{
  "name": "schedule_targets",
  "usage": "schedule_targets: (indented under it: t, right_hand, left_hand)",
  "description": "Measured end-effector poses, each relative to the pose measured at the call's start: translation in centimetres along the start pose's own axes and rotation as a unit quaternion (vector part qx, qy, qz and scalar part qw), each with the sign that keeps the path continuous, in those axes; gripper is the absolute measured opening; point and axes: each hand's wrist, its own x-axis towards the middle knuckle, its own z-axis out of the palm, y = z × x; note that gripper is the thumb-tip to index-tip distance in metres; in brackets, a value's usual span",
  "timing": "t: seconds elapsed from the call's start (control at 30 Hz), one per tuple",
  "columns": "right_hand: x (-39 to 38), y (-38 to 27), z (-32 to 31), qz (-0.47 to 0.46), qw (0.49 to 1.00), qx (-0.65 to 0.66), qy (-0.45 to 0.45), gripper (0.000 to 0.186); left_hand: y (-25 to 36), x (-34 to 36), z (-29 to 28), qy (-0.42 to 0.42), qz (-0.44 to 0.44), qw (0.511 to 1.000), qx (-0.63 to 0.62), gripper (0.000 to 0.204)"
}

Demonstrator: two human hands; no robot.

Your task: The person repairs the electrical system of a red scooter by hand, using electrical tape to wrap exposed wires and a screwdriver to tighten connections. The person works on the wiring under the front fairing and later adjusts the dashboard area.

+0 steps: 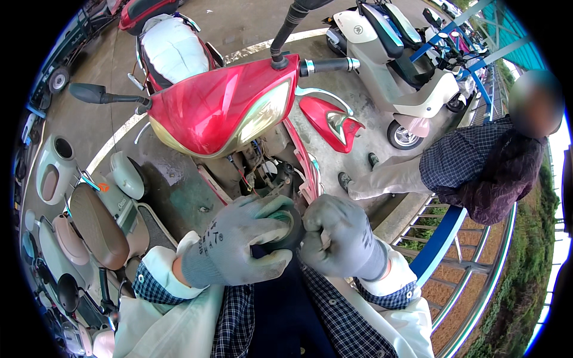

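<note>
Gloved in grey, the left hand (236, 244) grips a dark roll (291, 238), apparently tape, before the red scooter's (221, 107) opened front; the bulky glove could let it slip, perhaps into that cavity. Exposed wires (258, 156) there could snag on a cuff or finger. Beside the roll, the right hand (341, 237) is curled closed — whether around a loose end, I cannot tell. Farther right, a person (468, 161) stands near a detached red panel (328, 124) — one careless step could crack it.
</note>
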Motion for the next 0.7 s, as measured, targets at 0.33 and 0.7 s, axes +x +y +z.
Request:
schedule_targets:
  t: [0.33,0.7]
  right_hand:
    - [0.8,-0.2,-1.0,-0.003,1.0,-0.017,0.02,0.023]
    - [1.6,-0.4,-1.9,-0.003,0.999,-0.021,-0.045,0.016]
  left_hand:
    - [-0.5,1.0,-0.8,0.015,-0.004,1.0,-0.007,0.029]
    - [-0.3,1.3,-1.0,0.011,-0.003,1.0,0.017,0.029]
